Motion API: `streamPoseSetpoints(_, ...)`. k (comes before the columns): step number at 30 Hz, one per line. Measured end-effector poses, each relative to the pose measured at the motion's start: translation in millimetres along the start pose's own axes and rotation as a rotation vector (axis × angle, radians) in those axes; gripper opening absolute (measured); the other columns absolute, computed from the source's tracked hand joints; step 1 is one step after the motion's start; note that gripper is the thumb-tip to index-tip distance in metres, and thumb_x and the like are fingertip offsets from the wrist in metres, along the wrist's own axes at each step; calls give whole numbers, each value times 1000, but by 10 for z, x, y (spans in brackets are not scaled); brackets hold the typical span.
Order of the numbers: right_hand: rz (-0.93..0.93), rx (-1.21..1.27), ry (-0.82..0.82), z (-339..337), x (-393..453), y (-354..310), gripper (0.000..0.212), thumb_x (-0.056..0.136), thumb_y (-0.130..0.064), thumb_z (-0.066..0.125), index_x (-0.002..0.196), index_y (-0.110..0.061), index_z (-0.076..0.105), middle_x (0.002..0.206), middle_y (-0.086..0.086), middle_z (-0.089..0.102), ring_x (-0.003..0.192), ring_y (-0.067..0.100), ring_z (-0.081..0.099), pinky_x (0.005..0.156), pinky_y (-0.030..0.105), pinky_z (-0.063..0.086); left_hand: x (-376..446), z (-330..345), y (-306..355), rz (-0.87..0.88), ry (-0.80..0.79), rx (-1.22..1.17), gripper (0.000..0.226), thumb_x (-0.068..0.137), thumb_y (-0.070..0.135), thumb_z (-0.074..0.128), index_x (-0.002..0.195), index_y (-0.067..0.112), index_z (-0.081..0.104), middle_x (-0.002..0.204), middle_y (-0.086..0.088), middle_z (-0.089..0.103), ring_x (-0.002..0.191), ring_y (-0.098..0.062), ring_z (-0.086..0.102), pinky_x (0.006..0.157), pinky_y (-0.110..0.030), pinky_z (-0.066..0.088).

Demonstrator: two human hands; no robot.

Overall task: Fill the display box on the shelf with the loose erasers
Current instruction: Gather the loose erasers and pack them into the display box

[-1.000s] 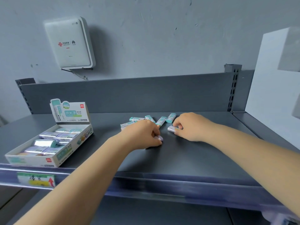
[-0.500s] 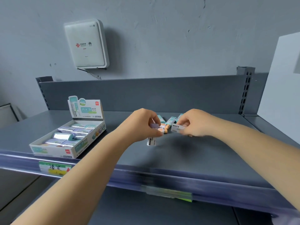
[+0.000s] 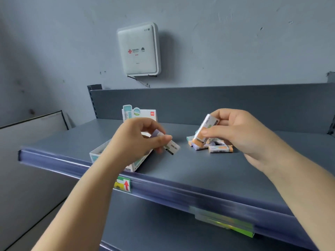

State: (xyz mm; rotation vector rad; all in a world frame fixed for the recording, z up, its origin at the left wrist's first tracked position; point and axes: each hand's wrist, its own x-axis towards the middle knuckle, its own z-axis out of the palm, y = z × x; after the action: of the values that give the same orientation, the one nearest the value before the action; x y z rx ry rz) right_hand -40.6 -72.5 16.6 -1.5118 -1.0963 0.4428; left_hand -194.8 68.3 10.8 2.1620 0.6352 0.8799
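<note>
- Landmark: white-and-teal cardboard display box on the grey metal shelf, near its front edge; mostly hidden behind the left forearm.
- Left hand: above the box's right side, thumb and fingers pinching a purple-ended eraser in a white sleeve, tilted, clear of the shelf.
- Right hand: right of the box, gripping an orange-ended eraser in a white sleeve, raised, near upright.
- Pile of loose sleeved erasers: on the shelf right of the box, beneath the right hand.
- White wall-mounted router unit: on the wall above the box.

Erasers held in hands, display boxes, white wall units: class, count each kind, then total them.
Held erasers: 2, purple eraser in left hand, orange eraser in right hand
Display box: 1
White wall unit: 1
Total: 4
</note>
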Motion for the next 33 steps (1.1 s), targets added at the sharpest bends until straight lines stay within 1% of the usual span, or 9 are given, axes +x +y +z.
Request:
streamPoseSetpoints(3, -23, 58, 14, 225, 39, -25, 13, 74, -9, 69, 84, -17, 65, 75, 4, 70, 68, 32, 60, 59, 26, 46, -2, -195, -122, -6, 58, -15, 10, 73, 23, 74, 74, 15, 68, 53, 11, 66, 44, -4, 58, 47, -13, 46)
streamPoseSetpoints(5, -46, 68, 31, 371, 81, -26, 15, 76, -8, 68, 83, -20, 66, 68, -3, 68, 60, 17, 57, 46, 11, 39, 19, -317, -203, 11, 102, -3, 9, 73, 24, 72, 74, 16, 68, 55, 10, 67, 42, -2, 57, 45, -11, 45)
streamPoseSetpoints(7, -64, 67, 52, 509, 127, -23, 15, 75, -7, 68, 78, -21, 65, 59, -9, 65, 48, 2, 53, 47, 8, 36, 50, -424, -277, 12, 126, -16, 8, 73, 24, 71, 74, 17, 69, 59, 11, 69, 41, -3, 57, 43, -10, 44)
streamPoseSetpoints(9, -66, 74, 67, 659, 193, -18, 13, 72, -7, 69, 76, -18, 64, 58, -9, 63, 43, 0, 50, 52, 10, 36, 101, -541, -370, -6, 139, -64, 7, 74, 23, 70, 75, 16, 69, 58, 9, 69, 40, -3, 57, 42, -11, 44)
streamPoseSetpoints(13, -37, 63, 117, 911, 323, 22, 13, 69, -11, 71, 71, -21, 63, 61, -10, 66, 49, -5, 54, 45, 3, 34, 238, -739, -571, -45, 93, -134, 9, 75, 21, 69, 79, 13, 70, 70, -2, 72, 44, -4, 59, 40, -12, 42)
streamPoseSetpoints(18, 15, 35, 187, 1180, 493, 54, 12, 65, -17, 71, 71, -21, 62, 60, -12, 68, 60, -2, 60, 61, 16, 39, 422, -901, -829, -32, 21, -177, 3, 76, 19, 68, 75, 17, 69, 60, 3, 71, 43, -3, 59, 40, -12, 41)
streamPoseSetpoints(21, 30, 19, 217, 1333, 557, 56, 13, 66, -16, 72, 73, -21, 61, 61, -12, 69, 62, -2, 62, 63, 18, 39, 529, -979, -991, -14, -20, -188, 3, 75, 19, 69, 74, 17, 69, 63, 1, 72, 44, -5, 60, 40, -14, 42)
streamPoseSetpoints(26, 46, -7, 303, 1517, 641, 54, 15, 65, -17, 72, 75, -20, 61, 72, -4, 71, 78, 12, 66, 71, 25, 45, 650, -1046, -1170, 30, -124, -219, 25, 61, 35, 66, 75, 15, 68, 70, 1, 73, 53, -18, 64, 41, -18, 43)
streamPoseSetpoints(33, 73, -29, 404, 1591, 718, 61, 14, 67, -13, 72, 70, -20, 60, 64, -6, 71, 69, 6, 65, 68, 22, 41, 717, -1052, -1309, 60, -312, -283, 20, 64, 27, 68, 76, 11, 67, 73, 0, 73, 53, -7, 66, 40, -15, 42)
